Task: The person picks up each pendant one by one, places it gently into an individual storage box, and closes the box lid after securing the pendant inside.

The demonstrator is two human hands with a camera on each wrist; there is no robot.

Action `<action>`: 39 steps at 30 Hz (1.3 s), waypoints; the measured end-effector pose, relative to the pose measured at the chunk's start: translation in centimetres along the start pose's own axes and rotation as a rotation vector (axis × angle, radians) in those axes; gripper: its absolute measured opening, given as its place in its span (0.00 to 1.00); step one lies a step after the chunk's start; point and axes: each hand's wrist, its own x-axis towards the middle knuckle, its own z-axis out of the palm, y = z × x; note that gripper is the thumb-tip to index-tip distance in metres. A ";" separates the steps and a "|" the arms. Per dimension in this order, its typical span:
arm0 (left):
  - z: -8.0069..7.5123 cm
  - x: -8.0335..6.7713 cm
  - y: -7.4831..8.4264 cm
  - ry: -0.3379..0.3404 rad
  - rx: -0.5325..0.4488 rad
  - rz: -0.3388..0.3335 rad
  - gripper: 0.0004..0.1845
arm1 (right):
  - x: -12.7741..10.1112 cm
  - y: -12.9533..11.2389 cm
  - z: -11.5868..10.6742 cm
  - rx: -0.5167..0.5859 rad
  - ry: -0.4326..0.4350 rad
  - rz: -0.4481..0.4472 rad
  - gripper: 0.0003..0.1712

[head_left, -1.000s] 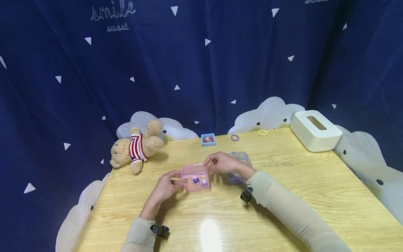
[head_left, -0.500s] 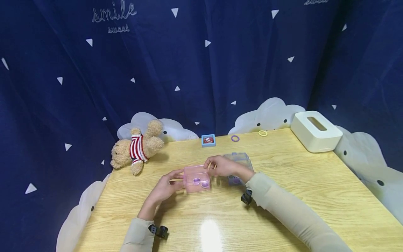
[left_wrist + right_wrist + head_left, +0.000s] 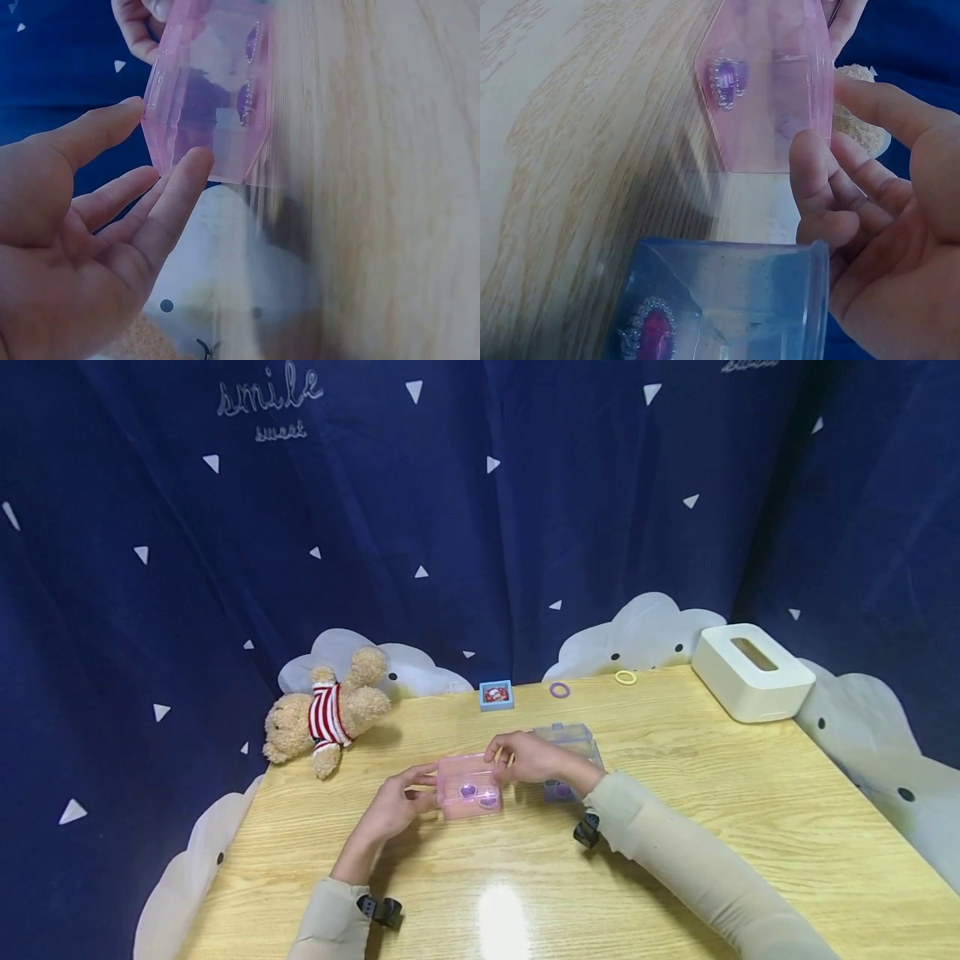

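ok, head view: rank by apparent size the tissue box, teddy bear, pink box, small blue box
1. teddy bear and tissue box: look alike, unranked
2. pink box
3. small blue box

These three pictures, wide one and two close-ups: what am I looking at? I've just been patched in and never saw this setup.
No machine here: a person works with two bare hands. The wide picture comes from a camera on the head, looking down at a wooden table. Each close-up comes from a camera on one wrist.

The left hand touches one end of a pink box with straight fingers. The right hand rests its fingers on the other end, at the lid. A blue box stands just behind that hand.

Also on the table: a teddy bear, a small blue case, a purple ring, a yellow ring and a white tissue box.
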 end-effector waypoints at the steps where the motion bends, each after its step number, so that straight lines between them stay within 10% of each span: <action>1: 0.0 0.0 0.0 0.002 -0.003 -0.003 0.30 | 0.0 0.0 0.0 -0.003 0.001 0.001 0.20; 23: -0.4 0.5 1.5 0.122 0.029 0.011 0.24 | -1.5 1.4 -3.4 0.121 0.079 0.062 0.16; 39: 3.0 1.6 4.5 0.113 0.036 0.090 0.19 | -3.7 4.7 -6.9 0.119 0.207 0.112 0.17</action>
